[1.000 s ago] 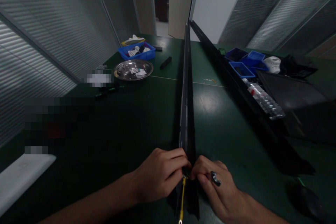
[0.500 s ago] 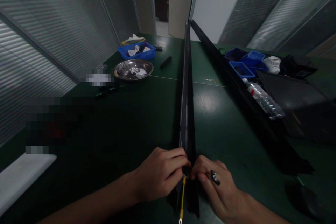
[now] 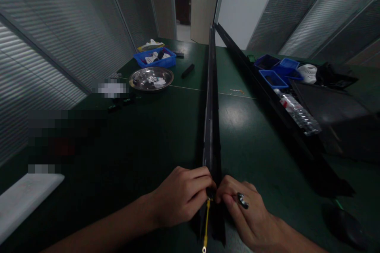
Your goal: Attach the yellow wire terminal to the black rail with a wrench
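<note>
A long dark metal rail (image 3: 210, 122) runs away from me along the table. My left hand (image 3: 187, 193) is closed at its near end, thumb and fingertips pinched together; what lies between them is hidden. From just below those fingertips a short yellow wire (image 3: 207, 223) with a ring terminal (image 3: 204, 250) trails toward me along the rail. My right hand (image 3: 246, 209) is wrapped round an open-end wrench (image 3: 242, 201), whose jaw pokes out by the thumb. The rest of the wrench is hidden in the fist. Both hands meet at the rail.
A second dark rail (image 3: 267, 114) lies to the right, beside a plastic bottle (image 3: 299, 112) and blue bins (image 3: 273, 79). Farther left are a metal dish (image 3: 142, 85) and a blue basket (image 3: 169, 61). A computer mouse (image 3: 346, 221) sits at the lower right, a white object (image 3: 29, 195) at the left.
The wrench jaw at my right thumb has shifted very slightly. Otherwise both hands, the rail and the yellow wire are where they were.
</note>
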Tool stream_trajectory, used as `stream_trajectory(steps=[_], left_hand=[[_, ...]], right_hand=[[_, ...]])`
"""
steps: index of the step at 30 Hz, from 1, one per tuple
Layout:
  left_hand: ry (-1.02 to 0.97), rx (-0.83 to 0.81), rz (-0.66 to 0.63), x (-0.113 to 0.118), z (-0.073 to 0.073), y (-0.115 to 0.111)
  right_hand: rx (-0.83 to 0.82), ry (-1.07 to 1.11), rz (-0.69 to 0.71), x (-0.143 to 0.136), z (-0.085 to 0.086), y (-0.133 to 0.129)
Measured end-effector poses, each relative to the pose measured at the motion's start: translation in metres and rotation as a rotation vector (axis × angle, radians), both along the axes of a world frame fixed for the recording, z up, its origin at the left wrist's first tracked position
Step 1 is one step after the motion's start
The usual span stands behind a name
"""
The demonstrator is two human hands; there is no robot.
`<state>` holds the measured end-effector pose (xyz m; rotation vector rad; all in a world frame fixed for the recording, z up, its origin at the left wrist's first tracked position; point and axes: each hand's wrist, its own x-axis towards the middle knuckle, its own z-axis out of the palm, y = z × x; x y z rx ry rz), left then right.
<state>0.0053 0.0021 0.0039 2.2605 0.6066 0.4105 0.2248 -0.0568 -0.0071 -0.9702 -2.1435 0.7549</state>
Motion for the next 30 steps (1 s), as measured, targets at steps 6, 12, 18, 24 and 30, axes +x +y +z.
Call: stream_trajectory(steps=[6,12,18,24,30], left_hand=[[0.002,0.0,0.002,-0.0008,0.0003,-0.001],[-0.01,0.019,-0.001,-0.0007,-0.0003,-0.001],[-0.003,0.026,0.0,-0.0005,-0.0006,-0.0001],[-0.009,0.011,0.003,-0.0006,0.0004,-0.0005],[-0.013,0.016,0.004,-0.0003,-0.0009,-0.001]], right_hand=[[-0.003,-0.02,0.018,0.0003,0.0006,-0.0003],[0.021,-0.013,0.02,-0.0008,0.0004,0.0022],[0.03,-0.025,0.015,-0.0002,0.0011,0.0022],[0.03,-0.026,0.021,-0.001,0.0034,0.0029],[0.039,-0.036,0.028,-0.0004,0.0049,0.0048]])
